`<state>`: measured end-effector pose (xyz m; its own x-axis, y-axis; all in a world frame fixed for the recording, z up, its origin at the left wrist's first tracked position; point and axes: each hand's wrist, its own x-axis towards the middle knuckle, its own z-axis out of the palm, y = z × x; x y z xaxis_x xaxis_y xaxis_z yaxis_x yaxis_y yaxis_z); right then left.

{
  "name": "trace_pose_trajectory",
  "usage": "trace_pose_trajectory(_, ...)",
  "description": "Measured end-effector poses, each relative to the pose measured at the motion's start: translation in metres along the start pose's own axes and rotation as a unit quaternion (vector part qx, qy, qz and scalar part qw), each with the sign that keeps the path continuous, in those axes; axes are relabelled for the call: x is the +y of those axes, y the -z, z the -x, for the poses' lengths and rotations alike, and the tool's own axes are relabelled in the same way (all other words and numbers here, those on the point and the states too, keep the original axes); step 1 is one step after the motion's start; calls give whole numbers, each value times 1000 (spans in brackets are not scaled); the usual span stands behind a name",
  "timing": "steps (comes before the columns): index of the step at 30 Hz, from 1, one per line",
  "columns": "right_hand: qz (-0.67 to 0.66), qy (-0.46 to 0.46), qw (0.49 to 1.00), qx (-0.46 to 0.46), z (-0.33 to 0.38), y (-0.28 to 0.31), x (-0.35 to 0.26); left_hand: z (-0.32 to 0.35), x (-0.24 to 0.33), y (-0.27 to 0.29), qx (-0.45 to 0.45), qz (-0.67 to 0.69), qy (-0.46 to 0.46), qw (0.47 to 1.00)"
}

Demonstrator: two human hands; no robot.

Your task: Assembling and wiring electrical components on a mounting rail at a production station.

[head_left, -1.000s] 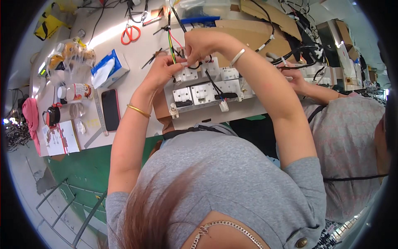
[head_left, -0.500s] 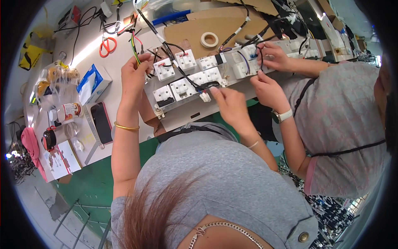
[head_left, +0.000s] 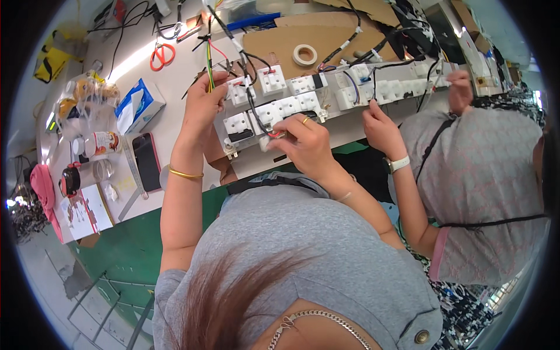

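My left hand (head_left: pixel 204 108) is closed at the left end of the row of white fixture blocks (head_left: pixel 286 109), its fingers around a bundle of green, yellow and black wires (head_left: pixel 209 58). Over the front of the blocks, my right hand (head_left: pixel 306 144) pinches the end of a black-sleeved cable (head_left: pixel 252 105). A small white connector (head_left: pixel 265 143) with a bit of red wire shows at those fingertips, slightly blurred. Two raised white blocks (head_left: pixel 271 80) stand behind the row, with small red pieces on them.
At the right, a co-worker's hand (head_left: pixel 382 125) holds a dark wire over another white fixture. A tape roll (head_left: pixel 304 55) lies on cardboard (head_left: pixel 265 44). Red-handled scissors (head_left: pixel 162 56), a tissue pack (head_left: pixel 140 108), a phone (head_left: pixel 146 162) and a jar (head_left: pixel 100 144) are on the left.
My right hand has moved left along the blocks, bringing the cable end and connector with it. My left hand stays at the wires. The co-worker's far hand has swung away to the right.
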<state>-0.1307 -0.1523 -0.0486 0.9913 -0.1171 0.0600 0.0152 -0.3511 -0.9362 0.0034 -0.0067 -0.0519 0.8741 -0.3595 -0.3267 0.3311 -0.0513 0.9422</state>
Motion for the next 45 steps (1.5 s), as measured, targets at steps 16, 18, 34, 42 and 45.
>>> trace_pose_trajectory(16,251,281,923,80,-17,-10,4,13,-42,-2,92,-244,-109,959)
trace_pose_trajectory(18,268,275,921,64,-15,-8,0,19,-44,-4,160,-354,-150,909)
trace_pose_trajectory(34,460,273,829,-165,-26,-1,-32,58,-42,-24,152,-353,-231,894)
trace_pose_trajectory(42,324,198,919,-108,-31,8,-10,65,-40,-32,91,-302,-177,932)
trace_pose_trajectory(45,145,71,980,-117,-36,19,-7,57,-44,-29,43,-273,-129,952)
